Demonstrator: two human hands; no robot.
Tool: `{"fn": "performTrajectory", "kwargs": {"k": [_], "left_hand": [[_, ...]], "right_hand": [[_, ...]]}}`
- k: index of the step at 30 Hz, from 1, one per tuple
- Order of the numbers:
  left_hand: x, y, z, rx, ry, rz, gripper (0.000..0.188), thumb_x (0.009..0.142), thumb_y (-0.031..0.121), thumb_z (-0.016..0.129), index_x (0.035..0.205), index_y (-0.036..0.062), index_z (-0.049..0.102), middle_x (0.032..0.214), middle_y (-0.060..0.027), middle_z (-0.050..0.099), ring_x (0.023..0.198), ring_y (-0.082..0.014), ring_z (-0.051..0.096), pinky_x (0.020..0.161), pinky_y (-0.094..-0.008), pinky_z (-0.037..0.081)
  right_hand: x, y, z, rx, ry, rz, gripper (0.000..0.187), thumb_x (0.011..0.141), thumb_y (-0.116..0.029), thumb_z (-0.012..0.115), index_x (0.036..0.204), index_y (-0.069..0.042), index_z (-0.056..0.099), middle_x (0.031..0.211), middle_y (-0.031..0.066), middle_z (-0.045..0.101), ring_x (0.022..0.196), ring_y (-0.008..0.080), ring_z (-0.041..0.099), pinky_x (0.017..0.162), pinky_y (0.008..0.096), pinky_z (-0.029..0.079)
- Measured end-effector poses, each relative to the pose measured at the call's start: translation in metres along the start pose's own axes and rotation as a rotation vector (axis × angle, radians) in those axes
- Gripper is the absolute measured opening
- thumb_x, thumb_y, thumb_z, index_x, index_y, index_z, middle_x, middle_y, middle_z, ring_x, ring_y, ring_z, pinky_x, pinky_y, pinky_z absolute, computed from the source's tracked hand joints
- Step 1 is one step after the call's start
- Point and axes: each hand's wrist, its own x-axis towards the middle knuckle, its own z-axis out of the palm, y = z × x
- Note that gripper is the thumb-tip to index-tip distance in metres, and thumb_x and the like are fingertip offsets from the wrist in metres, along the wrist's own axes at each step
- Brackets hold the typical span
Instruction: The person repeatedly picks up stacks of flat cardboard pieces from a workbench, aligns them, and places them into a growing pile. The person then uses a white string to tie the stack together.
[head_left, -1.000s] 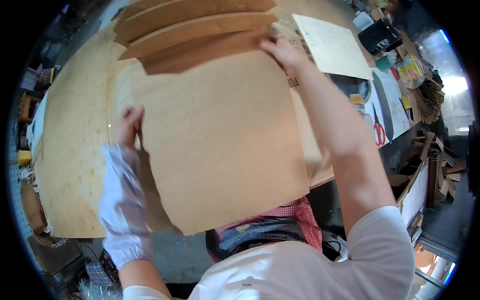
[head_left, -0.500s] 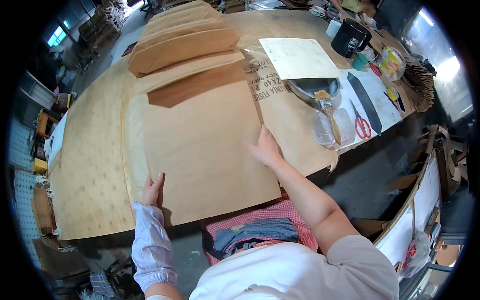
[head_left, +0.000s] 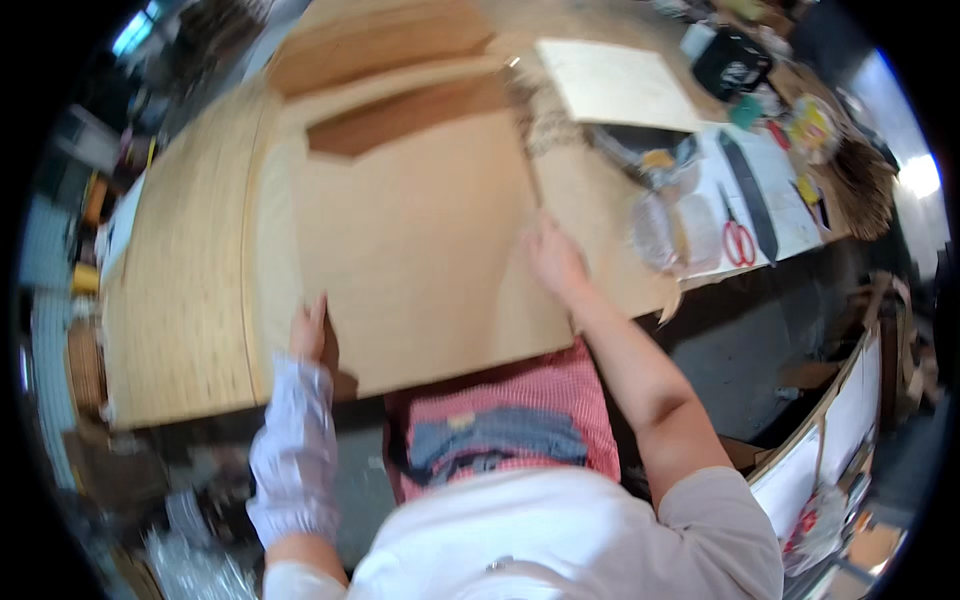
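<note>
A large brown paper bag (head_left: 420, 230) lies flat in front of me, its darker inner side showing at the far end. My left hand (head_left: 312, 330) grips the bag's left edge near the close corner, thumb on top and the other fingers hidden beneath. At the right edge my right hand (head_left: 556, 260) is closed on the paper, slightly blurred. Beyond the bag, several more brown paper bags (head_left: 390, 45) overlap in a stack. Under the bag's right side lies printed brown paper (head_left: 600, 225).
On the wooden table (head_left: 185, 270), to the right, are a pale board (head_left: 618, 84) over a round pan, a plastic tub (head_left: 655, 232), red-handled scissors (head_left: 738, 243), a dark flat strip (head_left: 748, 195) and a black mug (head_left: 733, 62). Red checked cloth (head_left: 590, 395) covers my lap.
The table and bag sit higher in the picture, and the view is blurred by motion. Both hands stay at the bag's side edges; my right fingers look more curled.
</note>
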Motion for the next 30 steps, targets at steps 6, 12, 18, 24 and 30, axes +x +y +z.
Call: {"fn": "performTrajectory", "kwargs": {"k": [6,12,18,24,30], "left_hand": [[-0.094,0.062,-0.035,0.499,0.0,0.885,0.083,0.056,0.04,0.074,0.124,0.0036,0.042,0.128,-0.0228,0.038,0.117,-0.041,0.037,0.097,-0.0506,0.028],[-0.098,0.06,-0.013,0.739,-0.146,0.882,0.092,0.048,0.052,0.074,0.129,0.0224,0.041,0.138,-0.0168,0.028,0.127,-0.037,0.024,0.1,-0.0568,0.018],[-0.086,0.058,-0.007,0.624,-0.03,0.891,0.081,0.056,0.045,0.072,0.126,0.0181,0.043,0.134,-0.0173,0.031,0.125,-0.0346,0.027,0.098,-0.0569,0.02],[-0.18,0.016,0.047,0.451,-0.177,1.033,0.025,0.074,0.01,0.054,0.098,0.0039,0.057,0.096,-0.0144,0.055,0.092,-0.0299,0.052,0.079,-0.0411,0.041],[-0.164,-0.076,0.122,0.224,-0.557,0.845,0.017,0.074,0.011,0.049,0.085,0.0037,0.059,0.079,-0.0146,0.054,0.075,-0.031,0.054,0.063,-0.0382,0.042]], "right_hand": [[-0.087,0.006,-0.016,-0.276,0.145,-0.608,0.065,0.068,-0.024,0.069,0.124,-0.006,0.042,0.124,0.0178,0.043,0.112,0.0342,0.043,0.093,0.0428,0.037],[-0.078,0.018,-0.006,-0.547,0.031,-0.783,0.083,0.054,-0.034,0.077,0.126,-0.013,0.043,0.133,0.0149,0.035,0.125,0.031,0.03,0.103,0.0463,0.025],[-0.081,0.015,-0.007,-0.49,0.142,-0.816,0.07,0.06,-0.03,0.073,0.121,-0.01,0.047,0.127,0.014,0.041,0.118,0.0315,0.038,0.099,0.0453,0.029],[-0.189,0.07,0.011,-0.373,-0.006,-0.653,0.026,0.065,-0.018,0.065,0.087,-0.005,0.061,0.098,0.0118,0.057,0.094,0.0285,0.053,0.078,0.038,0.043],[-0.224,0.12,0.051,-0.263,0.072,-0.352,0.014,0.066,-0.015,0.054,0.074,-0.005,0.059,0.089,0.0105,0.056,0.09,0.0275,0.052,0.078,0.0391,0.043]]}}
